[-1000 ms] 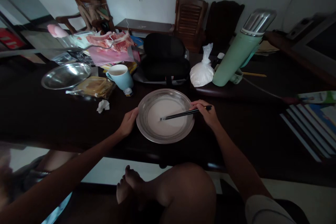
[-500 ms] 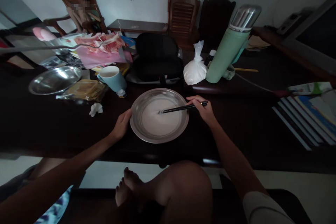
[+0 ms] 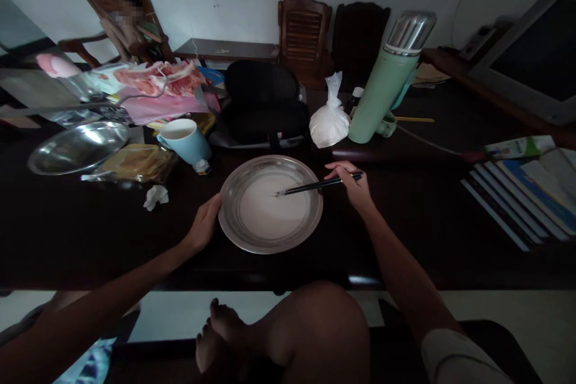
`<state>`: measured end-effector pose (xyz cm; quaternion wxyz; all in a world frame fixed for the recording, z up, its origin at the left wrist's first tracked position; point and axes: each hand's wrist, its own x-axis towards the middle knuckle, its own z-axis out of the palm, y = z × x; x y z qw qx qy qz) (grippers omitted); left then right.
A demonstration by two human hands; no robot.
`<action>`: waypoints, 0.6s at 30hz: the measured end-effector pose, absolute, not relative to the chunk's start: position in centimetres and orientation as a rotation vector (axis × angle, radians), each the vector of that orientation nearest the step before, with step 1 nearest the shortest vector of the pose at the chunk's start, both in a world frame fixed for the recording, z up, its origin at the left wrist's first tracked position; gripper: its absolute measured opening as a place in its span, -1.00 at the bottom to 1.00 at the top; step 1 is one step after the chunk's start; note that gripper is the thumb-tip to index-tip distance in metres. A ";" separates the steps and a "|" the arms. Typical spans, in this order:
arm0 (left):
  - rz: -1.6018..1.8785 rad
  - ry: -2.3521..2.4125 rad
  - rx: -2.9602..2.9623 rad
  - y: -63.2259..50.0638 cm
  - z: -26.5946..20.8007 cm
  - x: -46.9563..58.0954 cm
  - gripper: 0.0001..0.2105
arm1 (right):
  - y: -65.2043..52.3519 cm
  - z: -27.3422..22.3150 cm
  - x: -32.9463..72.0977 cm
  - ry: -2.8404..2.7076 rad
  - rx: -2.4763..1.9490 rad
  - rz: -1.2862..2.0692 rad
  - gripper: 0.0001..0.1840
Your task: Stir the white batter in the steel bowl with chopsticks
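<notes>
Metal bowl (image 3: 270, 246): sits near table's (image 3: 423, 216) near edge, holds pale liquid (image 3: 270, 216). Left hand (image 3: 204, 225): reaches forward, half-curled, touches left rim, cannot confirm grip. Right hand (image 3: 353, 185): extends forward, pinches black chopsticks (image 3: 315, 185), dipped leftward.

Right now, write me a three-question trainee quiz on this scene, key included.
1. Multiple choice: what does the right hand hold?
a) a metal spoon
b) black chopsticks
c) a wire whisk

2. True or false: the left hand touches the rim of the metal basin that holds the whitish liquid.

3. Fill in the blank: in the picture, the tied clear bag of white powder stands just left of the green ____.

Key:
1. b
2. True
3. Thermos
</notes>
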<state>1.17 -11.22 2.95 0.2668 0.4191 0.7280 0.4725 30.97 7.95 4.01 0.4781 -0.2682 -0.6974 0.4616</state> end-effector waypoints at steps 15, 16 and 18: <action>1.268 2.019 1.122 -11.3 2.6 1.4 -0.41 | 7.9 3.4 31.0 -1.663 -0.693 1.144 -0.60; 1.266 2.026 1.119 -11.3 2.6 1.4 -0.40 | 7.8 3.4 30.9 -1.693 -0.676 1.162 -0.59; 1.257 2.035 1.113 -11.3 2.6 1.5 -0.40 | 7.5 3.3 30.7 -1.803 -0.630 1.193 -0.59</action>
